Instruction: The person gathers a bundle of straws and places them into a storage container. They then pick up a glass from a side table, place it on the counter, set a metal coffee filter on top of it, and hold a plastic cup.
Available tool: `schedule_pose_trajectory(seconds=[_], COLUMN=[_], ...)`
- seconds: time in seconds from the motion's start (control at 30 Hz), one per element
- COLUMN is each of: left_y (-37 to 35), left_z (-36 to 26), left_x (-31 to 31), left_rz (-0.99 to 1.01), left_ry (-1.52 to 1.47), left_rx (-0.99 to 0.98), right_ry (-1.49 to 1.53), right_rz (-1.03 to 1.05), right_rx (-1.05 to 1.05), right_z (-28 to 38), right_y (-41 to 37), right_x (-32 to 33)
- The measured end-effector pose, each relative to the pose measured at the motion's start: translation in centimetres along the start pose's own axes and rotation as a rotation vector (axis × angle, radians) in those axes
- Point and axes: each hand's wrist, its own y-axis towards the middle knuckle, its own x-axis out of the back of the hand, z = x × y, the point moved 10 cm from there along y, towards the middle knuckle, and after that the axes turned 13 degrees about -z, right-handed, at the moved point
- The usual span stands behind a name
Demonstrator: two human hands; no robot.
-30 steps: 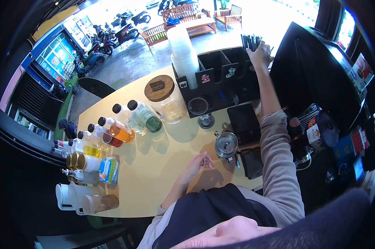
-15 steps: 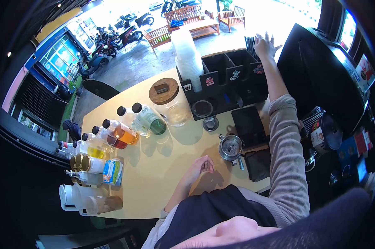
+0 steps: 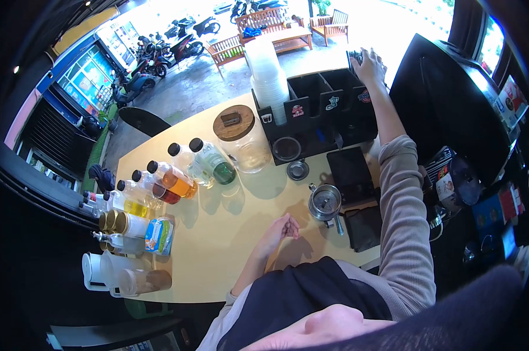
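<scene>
Right hand (image 3: 368, 65) is extended far out to the black straws (image 3: 354, 55), which stand in the right-end compartment of the black organizer (image 3: 329, 114) at the back of the tabletop (image 3: 229, 234). Fingers are seen curled over the straw tops; whether a straw is actually pinched in the grip cannot be told. Left hand (image 3: 281, 229) is rested on the tabletop, loosely half-curled, nothing held, near a small metal cup (image 3: 325, 202). A stack of clear cups (image 3: 267, 76) is set at the organizer's left end. Syrup bottles (image 3: 200, 167) are lined up well to the left.
</scene>
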Motion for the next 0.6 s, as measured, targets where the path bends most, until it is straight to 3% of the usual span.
schedule_pose_trajectory(seconds=[0.17, 0.23, 0.3, 0.37, 0.4, 0.47, 0.6], left_y=[-1.6, -1.5, -2.1, -3.4, -4.0, -5.8, -10.0], left_z=[-1.2, -0.9, -0.9, -2.7, -2.7, -4.5, -5.6], left_x=[0.8, 1.6, 1.8, 2.6, 2.6, 2.9, 2.4], left_rz=[-0.084, -0.083, -0.082, -0.236, -0.243, -0.374, -0.544], left_ry=[0.060, 0.071, 0.080, 0.211, 0.210, 0.411, 0.740], left_rx=[-0.085, -0.113, -0.137, -0.292, -0.301, -0.507, -0.621], right_ry=[0.109, 0.310, 0.377, 0.521, 0.609, 0.767, 0.903], right_rz=[-0.211, -0.510, -0.574, -0.635, -0.612, -0.505, -0.036], right_rx=[0.024, 0.106, 0.140, 0.227, 0.263, 0.339, 0.603], right_z=[2.2, 5.1, 7.8, 11.0, 12.2, 14.5, 18.8], right_y=[1.0, 0.7, -0.8, -5.0, -7.7, -14.1, -28.4], right_x=[4.0, 9.7, 14.7, 20.9, 23.1, 26.4, 29.2])
